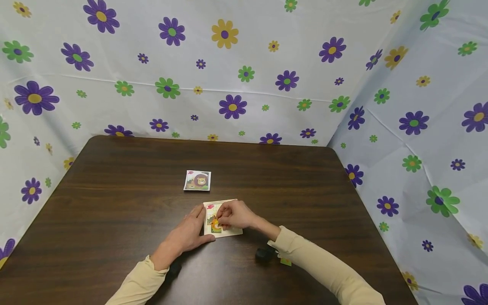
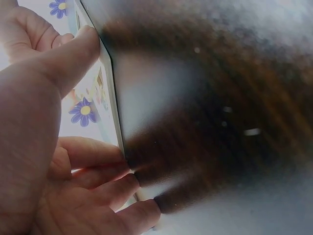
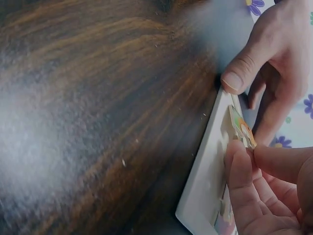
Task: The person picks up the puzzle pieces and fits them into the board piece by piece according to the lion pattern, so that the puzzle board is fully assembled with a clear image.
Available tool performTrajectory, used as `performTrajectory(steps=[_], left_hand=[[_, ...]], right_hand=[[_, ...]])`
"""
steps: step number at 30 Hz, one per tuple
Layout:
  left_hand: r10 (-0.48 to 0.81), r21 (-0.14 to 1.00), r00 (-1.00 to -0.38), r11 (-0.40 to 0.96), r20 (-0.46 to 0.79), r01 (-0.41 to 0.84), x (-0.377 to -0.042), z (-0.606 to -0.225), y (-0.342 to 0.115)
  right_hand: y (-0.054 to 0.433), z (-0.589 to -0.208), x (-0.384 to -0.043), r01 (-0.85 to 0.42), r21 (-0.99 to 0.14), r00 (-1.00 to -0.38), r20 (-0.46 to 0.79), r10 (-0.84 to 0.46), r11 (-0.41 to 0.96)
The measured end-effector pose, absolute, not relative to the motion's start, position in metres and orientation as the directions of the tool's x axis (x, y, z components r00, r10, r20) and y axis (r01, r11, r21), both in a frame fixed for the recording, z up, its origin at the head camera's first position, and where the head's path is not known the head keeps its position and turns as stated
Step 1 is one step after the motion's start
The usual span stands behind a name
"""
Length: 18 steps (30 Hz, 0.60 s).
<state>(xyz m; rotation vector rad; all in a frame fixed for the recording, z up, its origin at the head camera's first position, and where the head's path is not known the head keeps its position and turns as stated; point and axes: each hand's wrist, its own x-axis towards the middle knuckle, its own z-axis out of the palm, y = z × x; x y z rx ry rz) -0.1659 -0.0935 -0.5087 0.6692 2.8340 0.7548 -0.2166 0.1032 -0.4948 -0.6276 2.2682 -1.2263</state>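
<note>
A small pale puzzle board (image 1: 233,232) lies on the table, partly filled with picture pieces. My left hand (image 1: 187,232) rests along its left side, fingers extended at that edge and thumb (image 3: 235,81) touching the near corner. Over the board, my right hand (image 1: 237,214) pinches a colourful puzzle piece (image 3: 241,122) between thumb and fingers; the piece is tilted up from the board in the right wrist view. Orange and green show on it. The right hand covers part of the board's right half.
Behind the board lies a square picture card (image 1: 197,181) with a lion. A green puzzle piece (image 1: 285,262) lies partly under the right sleeve (image 1: 320,262), near a black object (image 1: 263,255). The dark wooden table (image 1: 114,203) meets flowered sheeting at the back.
</note>
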Motion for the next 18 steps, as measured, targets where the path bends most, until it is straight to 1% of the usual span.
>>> performTrajectory(steps=[3, 6, 14, 18], left_hand=[[0.449, 0.501, -0.893, 0.776, -0.013, 0.383, -0.1657, -0.5089, -0.0936], [0.451, 0.501, -0.893, 0.774, -0.006, 0.387, -0.1657, -0.5080, -0.0936], [0.455, 0.503, -0.890, 0.767, 0.013, 0.399, -0.1657, -0.5070, -0.0936], [0.456, 0.497, -0.890, 0.769, 0.012, 0.401, -0.1657, -0.5069, -0.0940]], right_hand=[[0.1008, -0.4968, -0.2153, -0.178, -0.841, -0.784, -0.193, -0.590, 0.511], [0.0984, -0.4982, -0.2145, -0.222, -0.817, -0.790, -0.170, -0.589, 0.532], [0.0950, -0.4968, -0.2119, -0.369, -0.741, -0.803, -0.050, -0.594, 0.561], [0.0988, -0.4971, -0.2121, -0.454, -0.677, -0.808, 0.040, -0.587, 0.579]])
